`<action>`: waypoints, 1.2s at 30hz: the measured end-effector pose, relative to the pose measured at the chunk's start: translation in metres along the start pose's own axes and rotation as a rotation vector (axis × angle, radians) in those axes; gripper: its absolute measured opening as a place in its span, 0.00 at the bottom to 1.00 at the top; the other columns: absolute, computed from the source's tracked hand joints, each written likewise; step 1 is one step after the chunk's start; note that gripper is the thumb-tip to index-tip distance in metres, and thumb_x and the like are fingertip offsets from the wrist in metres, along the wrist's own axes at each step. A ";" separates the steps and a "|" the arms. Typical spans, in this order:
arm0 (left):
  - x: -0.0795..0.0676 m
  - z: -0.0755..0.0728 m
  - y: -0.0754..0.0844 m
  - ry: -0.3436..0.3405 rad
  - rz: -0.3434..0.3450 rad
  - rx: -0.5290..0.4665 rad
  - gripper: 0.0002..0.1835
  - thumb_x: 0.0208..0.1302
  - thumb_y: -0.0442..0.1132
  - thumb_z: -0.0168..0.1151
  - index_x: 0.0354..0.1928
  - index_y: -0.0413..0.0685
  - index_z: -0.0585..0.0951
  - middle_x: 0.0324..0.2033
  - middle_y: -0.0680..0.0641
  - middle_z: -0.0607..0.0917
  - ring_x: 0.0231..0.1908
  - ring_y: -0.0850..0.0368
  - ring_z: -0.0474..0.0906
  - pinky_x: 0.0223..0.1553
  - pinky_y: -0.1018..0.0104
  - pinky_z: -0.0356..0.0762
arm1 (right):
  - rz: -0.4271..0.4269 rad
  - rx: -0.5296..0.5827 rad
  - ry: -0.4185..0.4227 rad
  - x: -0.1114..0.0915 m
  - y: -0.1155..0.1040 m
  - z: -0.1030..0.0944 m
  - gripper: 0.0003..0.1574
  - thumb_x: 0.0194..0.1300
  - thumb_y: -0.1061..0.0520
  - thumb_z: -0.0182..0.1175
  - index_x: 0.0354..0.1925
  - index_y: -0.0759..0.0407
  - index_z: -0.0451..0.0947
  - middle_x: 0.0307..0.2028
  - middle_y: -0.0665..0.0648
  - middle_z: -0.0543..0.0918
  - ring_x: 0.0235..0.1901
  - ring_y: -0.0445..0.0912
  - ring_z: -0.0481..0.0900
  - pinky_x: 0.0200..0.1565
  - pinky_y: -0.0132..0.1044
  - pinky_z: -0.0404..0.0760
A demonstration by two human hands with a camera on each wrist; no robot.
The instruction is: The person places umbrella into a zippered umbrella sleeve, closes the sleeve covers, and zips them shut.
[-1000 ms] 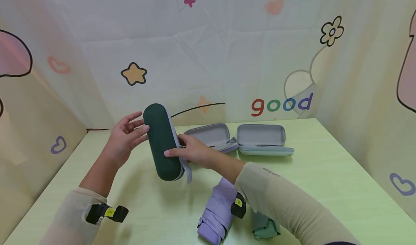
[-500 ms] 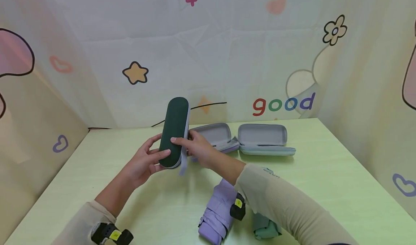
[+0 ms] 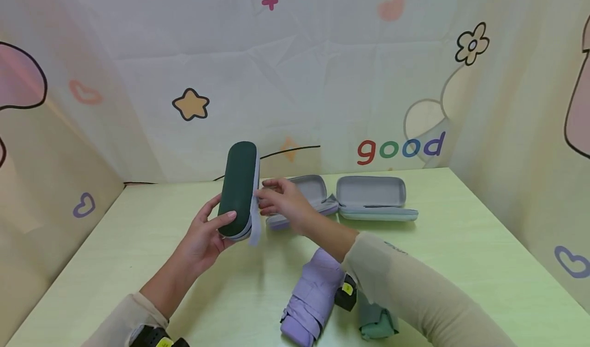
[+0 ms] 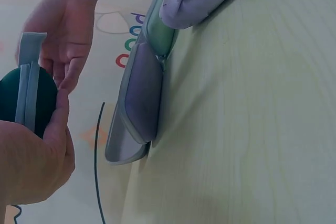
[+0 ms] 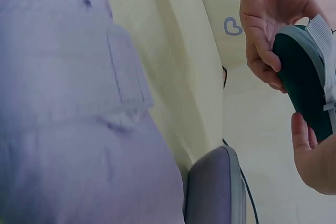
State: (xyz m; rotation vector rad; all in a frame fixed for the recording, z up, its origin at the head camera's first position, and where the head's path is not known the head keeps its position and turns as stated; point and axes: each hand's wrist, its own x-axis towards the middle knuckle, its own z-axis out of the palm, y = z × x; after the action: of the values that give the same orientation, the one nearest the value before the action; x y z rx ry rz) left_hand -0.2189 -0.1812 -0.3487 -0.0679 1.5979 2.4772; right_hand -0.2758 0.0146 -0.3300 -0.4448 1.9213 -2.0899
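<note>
A dark green zip case (image 3: 238, 188) with a pale grey zip edge and strap stands tilted above the table in the head view. My left hand (image 3: 205, 237) grips its lower end, thumb across the green face. At the zip side, my right hand (image 3: 288, 203) has its fingers loosely bent, with the fingertips at or very near the edge. The right wrist view shows the case (image 5: 302, 72), the left hand (image 5: 270, 24) around one end and the zip pull (image 5: 329, 106). No firm pinch by the right hand shows.
An open purple case (image 3: 311, 188) and an open mint case (image 3: 371, 191) stand at the table's back. A folded purple umbrella (image 3: 311, 298) lies in front, beside a green folded item (image 3: 378, 321) partly hidden by the right sleeve (image 3: 415, 285).
My left hand went from beside the case to gripping its lower end. The case turned more upright, shifting right then slightly back. My right hand released its grip and drew to the zip edge.
</note>
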 end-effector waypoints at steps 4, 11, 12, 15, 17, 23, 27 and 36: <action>-0.002 0.001 0.001 0.032 0.020 -0.040 0.32 0.67 0.32 0.57 0.69 0.59 0.59 0.56 0.44 0.72 0.43 0.53 0.83 0.47 0.56 0.81 | -0.083 -0.167 0.025 -0.003 -0.003 -0.004 0.18 0.64 0.65 0.62 0.50 0.73 0.72 0.38 0.62 0.80 0.36 0.57 0.82 0.43 0.45 0.84; -0.004 0.003 0.002 0.050 0.026 -0.030 0.33 0.67 0.33 0.58 0.69 0.60 0.58 0.57 0.42 0.71 0.44 0.52 0.83 0.49 0.57 0.80 | -0.152 -0.356 -0.020 -0.007 -0.007 -0.002 0.11 0.64 0.64 0.63 0.43 0.69 0.78 0.33 0.60 0.82 0.29 0.46 0.81 0.39 0.41 0.84; -0.005 0.004 0.002 0.049 0.027 -0.023 0.34 0.67 0.33 0.58 0.70 0.60 0.57 0.58 0.42 0.71 0.44 0.52 0.83 0.49 0.57 0.80 | -0.152 -0.355 -0.019 -0.007 -0.008 -0.001 0.10 0.65 0.64 0.63 0.43 0.69 0.79 0.32 0.60 0.82 0.28 0.45 0.81 0.39 0.40 0.84; -0.006 0.004 0.002 0.048 0.033 -0.003 0.35 0.68 0.33 0.57 0.71 0.60 0.55 0.57 0.42 0.71 0.46 0.52 0.82 0.50 0.57 0.79 | -0.167 -0.388 -0.006 -0.007 -0.009 0.000 0.08 0.64 0.64 0.63 0.40 0.69 0.79 0.28 0.58 0.82 0.26 0.44 0.79 0.36 0.37 0.84; -0.007 0.004 0.002 0.044 0.039 0.010 0.35 0.67 0.33 0.57 0.71 0.59 0.55 0.56 0.43 0.73 0.46 0.53 0.82 0.49 0.57 0.80 | -0.218 -0.485 0.003 -0.008 -0.009 0.000 0.06 0.65 0.64 0.63 0.38 0.67 0.80 0.26 0.56 0.81 0.25 0.42 0.78 0.34 0.33 0.82; -0.010 0.006 0.002 0.029 0.041 0.030 0.35 0.67 0.33 0.56 0.71 0.59 0.55 0.55 0.43 0.74 0.44 0.53 0.83 0.49 0.59 0.80 | -0.571 -0.972 0.053 -0.013 -0.011 -0.001 0.06 0.61 0.64 0.59 0.28 0.60 0.80 0.19 0.49 0.76 0.21 0.40 0.70 0.27 0.29 0.70; -0.010 0.006 0.001 0.023 0.044 0.028 0.34 0.67 0.32 0.56 0.71 0.58 0.56 0.55 0.42 0.71 0.44 0.54 0.82 0.48 0.60 0.80 | -0.805 -1.152 0.077 -0.015 -0.013 -0.003 0.09 0.57 0.66 0.59 0.22 0.58 0.75 0.17 0.49 0.70 0.20 0.41 0.66 0.25 0.30 0.65; -0.012 0.007 0.002 -0.010 0.064 0.026 0.35 0.66 0.32 0.55 0.72 0.57 0.57 0.54 0.45 0.74 0.43 0.55 0.82 0.46 0.60 0.81 | -1.011 -1.283 0.150 -0.012 -0.017 -0.009 0.11 0.55 0.68 0.60 0.21 0.59 0.72 0.17 0.51 0.69 0.18 0.44 0.67 0.23 0.32 0.67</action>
State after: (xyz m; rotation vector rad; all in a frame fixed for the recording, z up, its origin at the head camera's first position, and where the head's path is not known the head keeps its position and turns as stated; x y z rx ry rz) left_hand -0.2071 -0.1769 -0.3422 -0.0001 1.6530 2.4996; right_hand -0.2683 0.0293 -0.3144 -1.8041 3.3611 -0.7662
